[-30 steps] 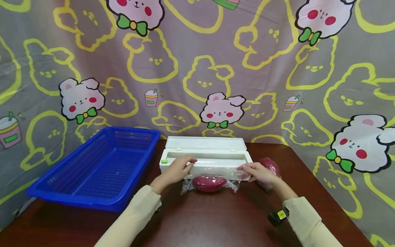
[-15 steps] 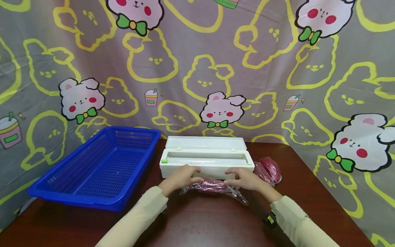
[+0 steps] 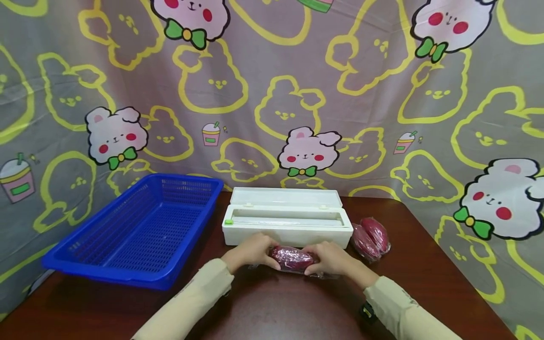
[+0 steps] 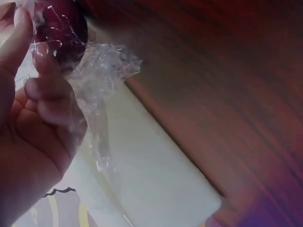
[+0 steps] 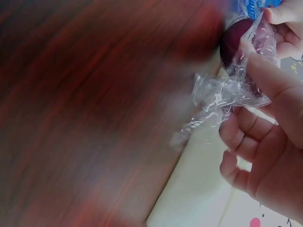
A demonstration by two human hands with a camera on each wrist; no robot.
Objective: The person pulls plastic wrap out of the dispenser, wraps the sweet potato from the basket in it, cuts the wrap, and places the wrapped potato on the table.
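Note:
A red-purple sweet potato in clear plastic film is held just above the table's middle, in front of the white cling film dispenser. At its left end, my left hand grips it between thumb and fingers. The right hand grips the opposite end the same way. Loose crumpled film sticks out past the potato in the left wrist view. More bunched film trails by the right fingers in the right wrist view. The dispenser's lid is raised, and a film roll lies inside.
Two film-wrapped sweet potatoes lie side by side right of the dispenser. To the left stands a blue plastic basket with perforated walls. A patterned curtain hangs behind the dark wooden table.
Both hands have come down and inward from the dispenser's front onto the sweet potato and now grip its ends. Film that lay stretched against the dispenser is now around the potato.

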